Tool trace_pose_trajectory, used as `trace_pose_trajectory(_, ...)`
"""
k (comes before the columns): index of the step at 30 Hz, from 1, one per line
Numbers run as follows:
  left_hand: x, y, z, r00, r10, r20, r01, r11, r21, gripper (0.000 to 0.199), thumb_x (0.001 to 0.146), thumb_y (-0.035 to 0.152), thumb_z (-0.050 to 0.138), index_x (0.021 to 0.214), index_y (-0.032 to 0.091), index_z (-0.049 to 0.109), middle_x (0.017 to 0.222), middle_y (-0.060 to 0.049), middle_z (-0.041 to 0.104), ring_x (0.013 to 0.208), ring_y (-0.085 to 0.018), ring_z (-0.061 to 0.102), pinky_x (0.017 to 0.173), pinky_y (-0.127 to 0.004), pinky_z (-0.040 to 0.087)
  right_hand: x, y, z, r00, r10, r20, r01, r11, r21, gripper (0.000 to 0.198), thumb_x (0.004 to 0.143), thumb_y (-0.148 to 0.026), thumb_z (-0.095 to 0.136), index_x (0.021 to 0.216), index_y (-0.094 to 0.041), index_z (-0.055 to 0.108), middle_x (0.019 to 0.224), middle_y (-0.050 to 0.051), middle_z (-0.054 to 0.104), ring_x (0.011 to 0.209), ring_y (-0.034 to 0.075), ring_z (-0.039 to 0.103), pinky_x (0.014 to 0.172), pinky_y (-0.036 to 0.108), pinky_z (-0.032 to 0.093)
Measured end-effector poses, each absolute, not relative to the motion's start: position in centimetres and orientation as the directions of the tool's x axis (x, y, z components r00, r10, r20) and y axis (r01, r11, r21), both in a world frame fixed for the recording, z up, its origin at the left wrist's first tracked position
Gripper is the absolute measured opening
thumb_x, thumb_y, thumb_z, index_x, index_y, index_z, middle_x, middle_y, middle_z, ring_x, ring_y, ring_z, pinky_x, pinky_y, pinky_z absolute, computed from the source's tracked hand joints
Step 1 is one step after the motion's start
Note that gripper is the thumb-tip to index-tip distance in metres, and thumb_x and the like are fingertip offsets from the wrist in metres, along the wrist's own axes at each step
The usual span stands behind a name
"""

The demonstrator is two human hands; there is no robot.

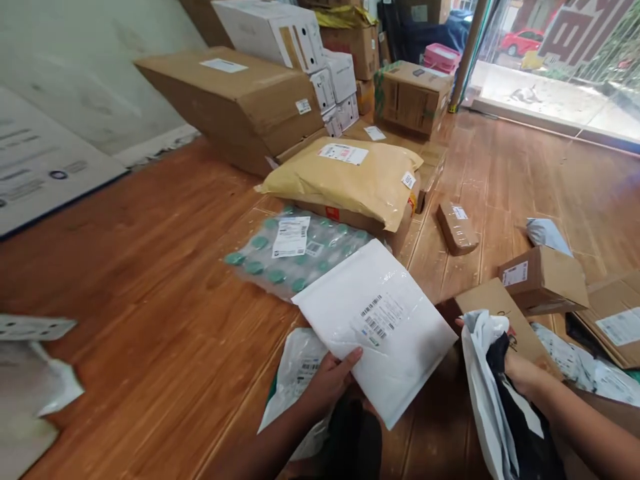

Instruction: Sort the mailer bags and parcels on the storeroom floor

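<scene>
While the right hand [520, 370] is mostly hidden behind the bag [493, 393] it grips, its fingers hard to make out, parcels and boxes [240, 100] crowd a wooden floor [150, 267] by a glass door, and the left hand [330, 380] pinches the white mailer [375, 327] by its near edge, thumb on top.

The flat mailer [375, 327] lies before the bottle pack [295, 250], with the padded parcel [350, 180] behind both.
</scene>
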State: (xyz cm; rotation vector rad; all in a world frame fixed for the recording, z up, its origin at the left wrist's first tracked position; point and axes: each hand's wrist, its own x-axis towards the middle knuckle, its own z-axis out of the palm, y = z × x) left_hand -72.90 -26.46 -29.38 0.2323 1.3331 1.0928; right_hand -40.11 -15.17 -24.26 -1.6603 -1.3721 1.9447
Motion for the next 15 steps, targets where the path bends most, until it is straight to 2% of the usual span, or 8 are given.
trace_pose_trajectory(2,-73.1,-26.9,-29.3,-0.139,0.755,-0.641,-0.474,0.517,0.713,0.074,0.043,0.07,0.089,0.095,0.02,0.071,0.101,-0.009,0.081,0.102,-0.032,0.072,0.101,-0.048,0.055,-41.1,-15.7,-25.0,-0.339,0.622,-0.706,0.356,-0.609,-0.709,0.036,0.041,-0.023,0.07,0.077,-0.022,0.072,0.082,0.005,0.074,0.087,0.03,0.065,0.082,0.041,0.056)
trace_pose_trajectory(5,-72.7,-27.2,-28.7,0.003,0.829,-0.56,-0.227,0.546,0.807,0.063,0.06,0.073,0.078,0.094,0.02,0.075,0.101,-0.009,0.08,0.107,-0.033,0.07,0.101,-0.046,0.054,-43.1,-15.9,-25.4,-0.294,0.546,-0.785,0.338,-0.709,-0.619,0.02,0.036,-0.018,0.061,0.055,-0.021,0.062,0.06,0.001,0.063,0.065,0.022,0.057,0.062,0.034,0.051)
trace_pose_trajectory(8,-72.8,-27.5,-28.3,0.295,0.83,-0.473,0.072,0.474,0.878,0.049,0.078,0.067,0.065,0.094,0.022,0.077,0.1,-0.006,0.08,0.103,-0.031,0.07,0.098,-0.041,0.054,-44.7,-16.3,-25.2,-0.256,0.505,-0.824,0.296,-0.771,-0.564,0.018,0.033,-0.015,0.054,0.05,-0.021,0.056,0.053,-0.002,0.057,0.057,0.017,0.051,0.051,0.028,0.043)
trace_pose_trajectory(10,-74.2,-28.1,-29.1,0.322,0.842,-0.432,0.19,0.39,0.901,0.046,0.083,0.062,0.056,0.092,0.022,0.076,0.1,-0.006,0.079,0.1,-0.03,0.07,0.097,-0.041,0.054,-45.1,-17.3,-25.4,-0.231,0.489,-0.842,0.255,-0.804,-0.537,0.019,0.031,-0.014,0.051,0.049,-0.021,0.054,0.053,-0.003,0.056,0.054,0.014,0.047,0.046,0.025,0.038)
trace_pose_trajectory(11,-75.4,-28.5,-29.9,0.203,0.883,-0.423,0.258,0.368,0.893,0.046,0.085,0.06,0.052,0.093,0.021,0.075,0.103,-0.008,0.078,0.103,-0.031,0.069,0.1,-0.042,0.053,-45.0,-18.0,-25.7,-0.21,0.484,-0.849,0.227,-0.821,-0.524,0.021,0.031,-0.013,0.05,0.05,-0.021,0.055,0.053,-0.004,0.055,0.053,0.013,0.046,0.045,0.023,0.037)
trace_pose_trajectory(13,-78.3,-29.9,-32.2,-0.285,0.882,-0.374,0.421,0.466,0.778,0.049,0.084,0.056,0.05,0.103,0.016,0.071,0.117,-0.015,0.074,0.119,-0.036,0.063,0.111,-0.048,0.045,-44.5,-19.8,-27.0,-0.167,0.473,-0.865,0.165,-0.852,-0.498,0.026,0.03,-0.012,0.049,0.052,-0.021,0.056,0.051,-0.005,0.052,0.05,0.012,0.044,0.043,0.022,0.035)
trace_pose_trajectory(14,-79.8,-30.7,-33.6,-0.524,0.783,-0.337,0.467,0.594,0.655,0.055,0.083,0.054,0.053,0.114,0.011,0.067,0.127,-0.02,0.069,0.128,-0.039,0.057,0.115,-0.05,0.04,-44.1,-20.7,-27.9,-0.155,0.448,-0.88,0.147,-0.871,-0.469,0.025,0.03,-0.012,0.049,0.052,-0.021,0.055,0.049,-0.005,0.051,0.049,0.012,0.043,0.043,0.022,0.035)
trace_pose_trajectory(15,-81.2,-31.6,-35.0,-0.683,0.649,-0.335,0.442,0.733,0.518,0.065,0.078,0.054,0.059,0.123,0.006,0.061,0.133,-0.025,0.064,0.132,-0.042,0.053,0.114,-0.053,0.04,-43.7,-21.5,-29.0,-0.152,0.394,-0.907,0.151,-0.897,-0.415,0.022,0.03,-0.013,0.05,0.05,-0.022,0.054,0.048,-0.004,0.05,0.047,0.012,0.043,0.043,0.022,0.037)
